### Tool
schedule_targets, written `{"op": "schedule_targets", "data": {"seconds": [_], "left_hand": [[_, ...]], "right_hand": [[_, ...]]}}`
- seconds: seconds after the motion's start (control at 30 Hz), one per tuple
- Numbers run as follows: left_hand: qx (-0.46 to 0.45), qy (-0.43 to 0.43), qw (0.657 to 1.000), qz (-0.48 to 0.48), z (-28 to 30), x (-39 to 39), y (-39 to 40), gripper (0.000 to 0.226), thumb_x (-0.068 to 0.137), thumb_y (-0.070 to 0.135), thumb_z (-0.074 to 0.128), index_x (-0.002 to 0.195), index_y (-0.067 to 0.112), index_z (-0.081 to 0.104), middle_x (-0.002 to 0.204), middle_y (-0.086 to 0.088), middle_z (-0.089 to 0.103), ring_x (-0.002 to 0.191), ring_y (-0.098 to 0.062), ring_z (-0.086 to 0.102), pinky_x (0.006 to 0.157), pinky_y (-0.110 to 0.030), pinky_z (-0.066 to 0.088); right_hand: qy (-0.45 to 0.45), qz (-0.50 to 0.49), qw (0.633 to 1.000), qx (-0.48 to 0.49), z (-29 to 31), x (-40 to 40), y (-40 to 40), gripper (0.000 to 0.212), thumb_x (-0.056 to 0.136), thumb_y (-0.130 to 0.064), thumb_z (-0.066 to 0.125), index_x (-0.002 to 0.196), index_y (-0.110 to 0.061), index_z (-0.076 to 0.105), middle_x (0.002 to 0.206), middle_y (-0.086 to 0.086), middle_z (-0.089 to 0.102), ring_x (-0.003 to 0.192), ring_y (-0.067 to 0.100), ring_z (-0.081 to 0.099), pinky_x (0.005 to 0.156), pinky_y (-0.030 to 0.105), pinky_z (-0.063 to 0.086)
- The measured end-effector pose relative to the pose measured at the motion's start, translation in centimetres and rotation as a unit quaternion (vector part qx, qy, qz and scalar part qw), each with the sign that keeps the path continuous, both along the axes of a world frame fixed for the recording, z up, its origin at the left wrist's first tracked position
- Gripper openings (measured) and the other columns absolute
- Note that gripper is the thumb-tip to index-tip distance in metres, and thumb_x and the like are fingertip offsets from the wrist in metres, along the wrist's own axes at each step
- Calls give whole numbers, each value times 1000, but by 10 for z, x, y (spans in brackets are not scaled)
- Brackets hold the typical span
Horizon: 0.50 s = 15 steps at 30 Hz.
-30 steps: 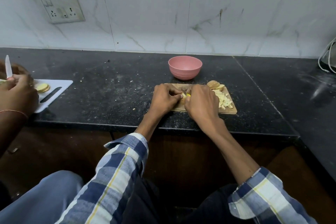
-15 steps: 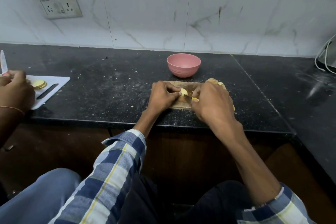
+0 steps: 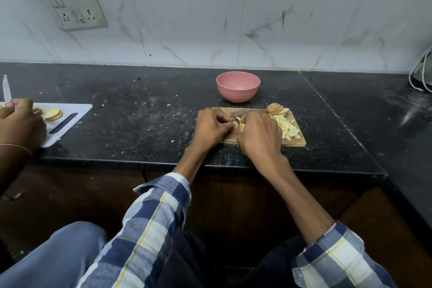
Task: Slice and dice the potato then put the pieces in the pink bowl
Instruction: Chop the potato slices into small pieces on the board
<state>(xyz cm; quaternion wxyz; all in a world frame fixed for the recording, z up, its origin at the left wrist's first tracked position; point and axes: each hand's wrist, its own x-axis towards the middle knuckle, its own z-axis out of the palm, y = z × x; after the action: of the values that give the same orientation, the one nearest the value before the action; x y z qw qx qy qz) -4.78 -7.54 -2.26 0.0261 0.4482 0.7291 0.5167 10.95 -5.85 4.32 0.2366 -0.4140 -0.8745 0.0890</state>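
A small wooden cutting board (image 3: 297, 142) lies on the black counter. My left hand (image 3: 211, 127) has its fingers curled on a potato piece (image 3: 234, 124) at the board's middle. My right hand (image 3: 258, 134) grips a knife with a yellow handle (image 3: 242, 124), its blade (image 3: 238, 120) against the piece; most of the knife is hidden by the hand. Diced potato (image 3: 288, 127) is piled on the board's right side, with potato slices (image 3: 275, 109) stacked at its far right corner. The pink bowl (image 3: 238, 86) stands just behind the board.
At the left, another person's hand (image 3: 19, 124) holds a white knife (image 3: 6, 89) over a white cutting board (image 3: 72, 114) with potato slices (image 3: 53, 114). A switch socket (image 3: 74, 7) is on the tiled wall. Cables (image 3: 420, 77) hang at far right.
My right hand has moved back left from the board's right side and sits against my left hand, the knife on the potato piece. The diced pile shows again.
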Motion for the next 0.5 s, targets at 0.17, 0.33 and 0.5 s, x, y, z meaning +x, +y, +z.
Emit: {"op": "schedule_targets", "data": {"seconds": [0.17, 0.33, 0.5], "left_hand": [[-1, 7, 1000, -6, 0, -1, -1, 14, 76, 4, 85, 78, 18, 84, 79, 11, 76, 76, -3, 72, 76, -29, 61], [-7, 15, 1000, -5, 2, -2, 0, 11, 77, 5, 84, 80, 15, 85, 79, 9, 76, 75, -6, 71, 74, -27, 58], [-8, 14, 1000, -3, 2, -2, 0, 10, 77, 5, 85, 80, 15, 84, 79, 9, 76, 76, -7, 72, 73, -23, 57]], "right_hand": [[-16, -5, 998, -62, 16, 0, 5, 28, 87, -14, 71, 114, -13, 66, 116, 13, 68, 111, 37, 61, 87, 41, 48], [-31, 2, 997, -67, 24, 9, -6, 29, 85, -11, 73, 113, -13, 65, 116, 11, 66, 111, 35, 60, 89, 42, 49], [-44, 4, 998, -42, 27, 24, -17, 28, 88, -12, 74, 115, -15, 64, 118, 9, 64, 111, 33, 60, 87, 40, 48]]}}
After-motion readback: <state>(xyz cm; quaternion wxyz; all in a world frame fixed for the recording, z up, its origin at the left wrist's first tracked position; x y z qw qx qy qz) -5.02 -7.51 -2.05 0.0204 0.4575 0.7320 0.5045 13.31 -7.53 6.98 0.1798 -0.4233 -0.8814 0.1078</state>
